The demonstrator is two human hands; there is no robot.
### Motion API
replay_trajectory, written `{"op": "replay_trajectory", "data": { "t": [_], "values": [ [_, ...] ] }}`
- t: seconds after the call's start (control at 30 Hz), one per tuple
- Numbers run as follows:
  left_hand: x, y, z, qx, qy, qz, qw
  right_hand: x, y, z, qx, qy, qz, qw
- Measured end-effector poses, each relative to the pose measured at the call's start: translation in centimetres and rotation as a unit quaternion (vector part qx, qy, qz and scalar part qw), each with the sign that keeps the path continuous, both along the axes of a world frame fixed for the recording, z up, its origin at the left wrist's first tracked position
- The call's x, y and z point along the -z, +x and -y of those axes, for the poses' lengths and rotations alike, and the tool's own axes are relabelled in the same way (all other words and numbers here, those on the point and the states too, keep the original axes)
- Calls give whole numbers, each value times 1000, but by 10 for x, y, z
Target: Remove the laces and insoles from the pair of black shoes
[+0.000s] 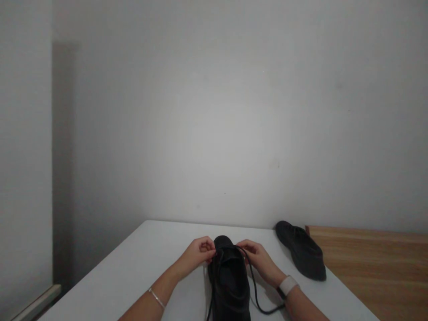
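Note:
A black shoe [233,292] stands on the white table in front of me, its toe pointing away and its opening facing up. A black shoelace [254,285] runs from the front of the shoe; one length loops down on the right onto the table, another hangs along the left side. My left hand [199,252] is at the shoe's left front, thumb and fingers pinched on the lace near the eyelets. At the right front, my right hand [256,256] pinches the lace where it leaves the shoe; some of its fingertips are hidden.
A second black shoe [302,252] lies at the table's right back edge. The white table [150,258] meets a plain grey wall [214,111]. Beyond its right edge is a wooden panel [374,267]. A pale ledge [38,303] shows at the lower left.

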State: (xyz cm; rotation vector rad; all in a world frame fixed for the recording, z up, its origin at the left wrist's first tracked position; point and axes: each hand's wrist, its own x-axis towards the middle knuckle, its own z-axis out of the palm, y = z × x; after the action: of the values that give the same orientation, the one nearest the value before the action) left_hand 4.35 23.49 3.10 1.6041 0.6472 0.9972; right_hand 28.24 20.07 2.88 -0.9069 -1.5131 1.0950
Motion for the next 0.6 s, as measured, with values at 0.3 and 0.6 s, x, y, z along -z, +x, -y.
{"op": "replay_trajectory", "data": {
  "t": [0.3,0.6],
  "values": [
    [2,6,-5,-52,5,-20,998,3,-9,-5,45,15,-7,999],
    [-8,15,0,-115,122,-23,985,-8,-16,-11,96,115,19,989]
  ]
}}
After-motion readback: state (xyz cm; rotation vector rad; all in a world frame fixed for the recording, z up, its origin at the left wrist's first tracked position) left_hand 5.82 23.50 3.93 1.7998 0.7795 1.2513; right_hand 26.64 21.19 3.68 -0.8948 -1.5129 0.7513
